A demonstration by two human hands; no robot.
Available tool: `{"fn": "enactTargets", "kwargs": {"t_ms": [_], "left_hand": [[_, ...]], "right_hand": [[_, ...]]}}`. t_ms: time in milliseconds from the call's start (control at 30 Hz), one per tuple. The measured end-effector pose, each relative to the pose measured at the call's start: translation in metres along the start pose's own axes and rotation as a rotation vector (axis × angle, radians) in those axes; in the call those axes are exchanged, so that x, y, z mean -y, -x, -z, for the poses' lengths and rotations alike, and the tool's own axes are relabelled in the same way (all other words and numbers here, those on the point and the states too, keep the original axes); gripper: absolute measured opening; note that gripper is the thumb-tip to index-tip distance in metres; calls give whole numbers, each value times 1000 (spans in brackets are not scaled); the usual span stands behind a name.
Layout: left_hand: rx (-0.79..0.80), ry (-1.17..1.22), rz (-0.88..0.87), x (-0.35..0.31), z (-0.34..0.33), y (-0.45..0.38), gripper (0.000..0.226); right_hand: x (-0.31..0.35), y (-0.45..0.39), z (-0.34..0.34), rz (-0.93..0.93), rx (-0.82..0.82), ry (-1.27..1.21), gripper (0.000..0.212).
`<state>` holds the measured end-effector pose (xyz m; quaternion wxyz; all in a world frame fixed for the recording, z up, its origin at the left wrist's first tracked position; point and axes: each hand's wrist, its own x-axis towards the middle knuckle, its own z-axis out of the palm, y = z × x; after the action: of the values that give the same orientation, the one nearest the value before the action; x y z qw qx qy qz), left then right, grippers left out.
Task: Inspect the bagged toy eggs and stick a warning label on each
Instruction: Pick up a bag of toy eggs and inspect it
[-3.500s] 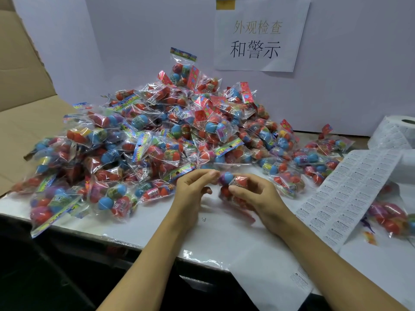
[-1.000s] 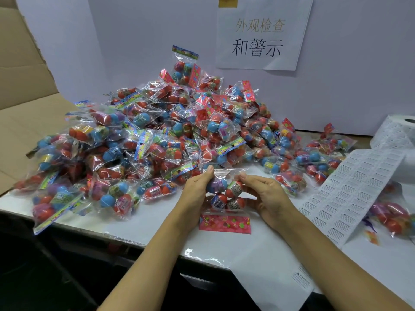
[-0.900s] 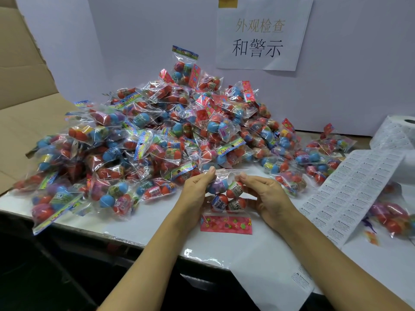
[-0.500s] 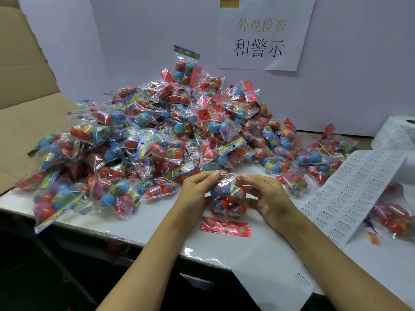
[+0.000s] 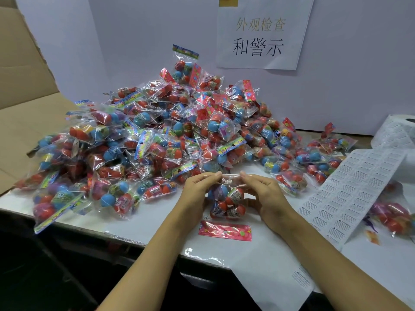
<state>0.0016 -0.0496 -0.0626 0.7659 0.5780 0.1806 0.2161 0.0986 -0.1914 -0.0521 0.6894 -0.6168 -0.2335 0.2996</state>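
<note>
I hold one bag of toy eggs (image 5: 226, 202) just in front of the big pile of bagged eggs (image 5: 157, 140). My left hand (image 5: 197, 194) and right hand (image 5: 265, 196) each pinch the bag's clear far edge between thumb and fingertips. Its pink header card (image 5: 225, 230) lies flat on the bench (image 5: 157, 223) on the side away from the pile. I think this pulls the film taut, so I can check the eggs through it and get a smooth patch for a sticker. The strip of warning labels (image 5: 350, 194) runs to the right of the pile, beside my right hand, within easy reach. No label is on this bag that I can see.
</note>
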Motion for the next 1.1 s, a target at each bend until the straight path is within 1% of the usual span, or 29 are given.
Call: {"fn": "enactTargets", "kwargs": {"t_ms": [100,233,267,333,400,567,833,867,933,1000,1033,1100], "left_hand": [[-10,22,65,2,0,-2,32],[20,21,97,0,0,-2,37],[23,24,87,-1,0,-1,33],[30,29,51,-2,2,-2,16],[54,7,4,0,4,-2,7],[19,55,-50,2,6,-3,8],[43,77,-37,2,5,-3,4],[54,67,-41,3,5,-3,10],[83,15,-41,4,5,-3,29],[90,-37,-35,6,5,-3,46],[88,-43,-39,7,5,-3,49],[94,-32,-75,7,6,-3,43]], "right_hand": [[0,-1,0,-21,-30,4,36],[1,-1,-1,-13,-29,-26,39],[1,-1,0,-2,-29,-55,39],[1,-2,2,19,-43,-123,35],[0,-3,4,33,-45,-153,32],[-4,-6,6,37,38,-92,44],[-6,-7,10,66,43,-103,33],[-6,-8,10,65,36,-111,32],[-6,-9,11,60,16,-131,31],[-6,-11,12,51,-8,-153,35],[-6,-12,12,49,-13,-161,40],[-7,-13,13,56,-14,-162,52]]}}
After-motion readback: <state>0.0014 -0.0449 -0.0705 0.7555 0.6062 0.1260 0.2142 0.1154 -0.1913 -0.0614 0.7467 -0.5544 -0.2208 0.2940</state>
